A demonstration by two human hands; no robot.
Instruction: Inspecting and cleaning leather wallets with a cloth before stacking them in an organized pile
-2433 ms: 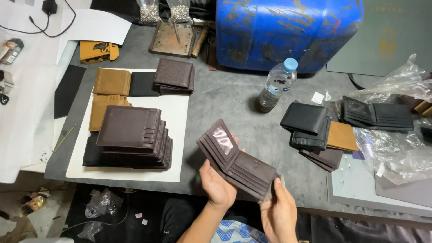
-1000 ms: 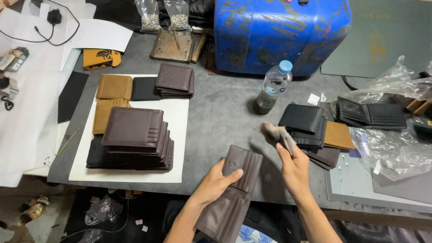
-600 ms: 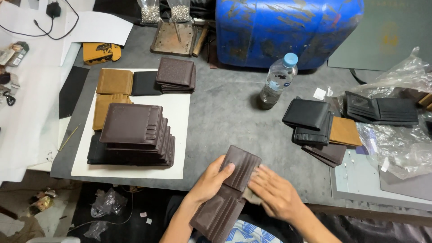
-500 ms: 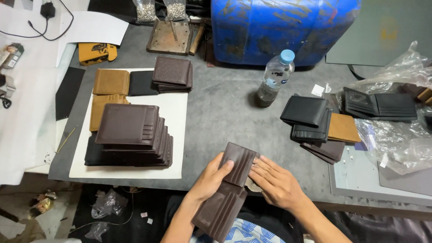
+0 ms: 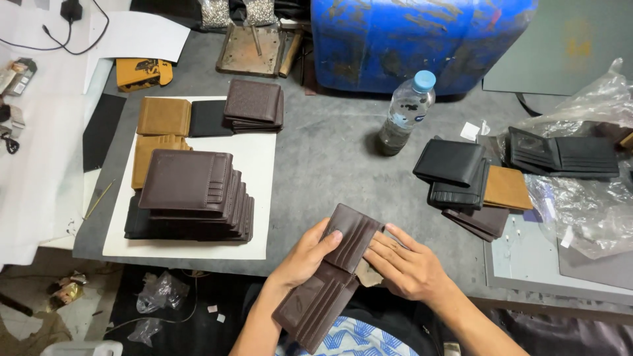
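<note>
your left hand (image 5: 308, 254) holds the open brown wallet (image 5: 333, 277) at the bottom centre of the frame, thumb laid across the card slots and fingers curled under the near half, so it is a firm pinch on the wallet itself. your right hand (image 5: 407, 267) lies flat with fingers spread and pressed against the wallet's right edge, where a pale slip (image 5: 369, 273) pokes out; whether those fingers pinch the slip or only push it you cannot tell from here, as the wallet hides their tips. the wallet hangs past the near edge of the grey table (image 5: 330, 151), over your lap, and that looks like the main risk: only one hand really carries it, so a slack thumb could let the lower half swing and slide off toward the floor. the slip might also crease or catch at the pocket mouth if pushed at an angle. the wallet's long axis runs diagonally, from lower left by your wrist up to the upper right, its far end pointing toward the water bottle (image 5: 405, 112), inner face up. the stack of brown wallets (image 5: 191, 194) sits at left, well apart, and the dark wallets (image 5: 461, 181) at right.
</note>
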